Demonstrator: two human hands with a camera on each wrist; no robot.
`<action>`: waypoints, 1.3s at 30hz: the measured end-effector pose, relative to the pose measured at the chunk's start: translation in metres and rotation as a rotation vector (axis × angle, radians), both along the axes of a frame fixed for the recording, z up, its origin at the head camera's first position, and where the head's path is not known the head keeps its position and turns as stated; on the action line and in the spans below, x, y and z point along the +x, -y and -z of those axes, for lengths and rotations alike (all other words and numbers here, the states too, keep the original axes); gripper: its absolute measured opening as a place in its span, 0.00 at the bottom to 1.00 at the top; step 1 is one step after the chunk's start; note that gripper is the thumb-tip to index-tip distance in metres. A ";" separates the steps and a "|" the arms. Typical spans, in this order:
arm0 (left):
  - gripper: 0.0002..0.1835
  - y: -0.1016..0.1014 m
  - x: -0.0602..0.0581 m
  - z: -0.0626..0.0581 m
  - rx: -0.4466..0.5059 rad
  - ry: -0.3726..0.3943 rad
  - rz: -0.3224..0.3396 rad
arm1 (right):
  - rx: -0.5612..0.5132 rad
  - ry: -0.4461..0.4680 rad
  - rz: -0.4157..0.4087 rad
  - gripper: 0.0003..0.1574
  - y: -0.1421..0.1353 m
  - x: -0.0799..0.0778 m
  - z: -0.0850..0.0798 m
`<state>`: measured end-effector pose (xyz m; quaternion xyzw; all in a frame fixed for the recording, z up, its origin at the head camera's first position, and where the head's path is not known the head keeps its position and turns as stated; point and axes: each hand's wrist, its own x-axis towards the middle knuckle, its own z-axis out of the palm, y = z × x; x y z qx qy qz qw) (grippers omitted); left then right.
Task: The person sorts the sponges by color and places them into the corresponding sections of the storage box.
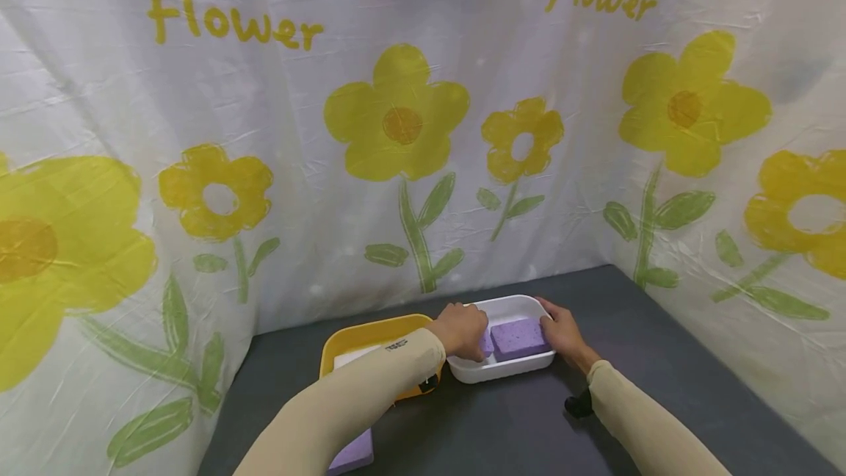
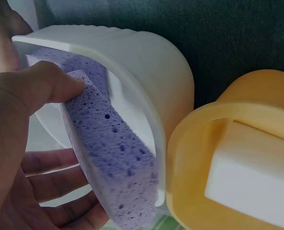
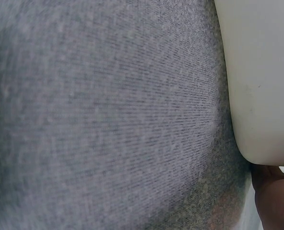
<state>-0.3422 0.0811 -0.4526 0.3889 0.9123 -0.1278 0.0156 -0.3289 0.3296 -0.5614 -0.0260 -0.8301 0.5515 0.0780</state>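
My left hand [image 1: 463, 329] pinches a purple sponge [image 2: 113, 148] between thumb and fingers, over the left part of a white tray [image 1: 505, 371]. In the left wrist view the sponge stands tilted, its lower end near the tray's rim. A second purple sponge [image 1: 518, 339] lies inside the tray, to the right of the held one. At the tray's right end my right hand [image 1: 565, 333] grips the rim, thumb on the near side; some fingers are hidden. The right wrist view shows mostly grey surface, the tray's outer wall [image 3: 264, 86] and part of a finger.
A yellow tray [image 1: 380, 330] stands directly left of the white one, partly behind my left forearm, with a white block [image 2: 252, 167] in it. Another purple sponge [image 1: 353, 454] lies on the dark table [image 1: 489, 432] near my left sleeve. Flower-printed curtains [image 1: 284, 116] border the table.
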 end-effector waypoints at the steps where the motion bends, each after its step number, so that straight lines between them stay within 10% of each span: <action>1: 0.23 -0.001 -0.001 0.002 -0.004 -0.001 -0.003 | -0.003 0.002 0.004 0.37 0.000 0.000 0.000; 10: 0.23 -0.013 -0.012 0.018 -0.018 -0.004 -0.040 | -0.006 0.017 0.005 0.37 -0.001 0.001 0.001; 17: 0.21 -0.027 -0.044 0.072 0.003 -0.051 -0.047 | -0.029 0.031 0.004 0.37 -0.001 0.003 0.000; 39: 0.19 -0.029 -0.074 0.134 0.173 0.126 -0.112 | -0.032 0.065 0.022 0.35 0.000 0.003 -0.001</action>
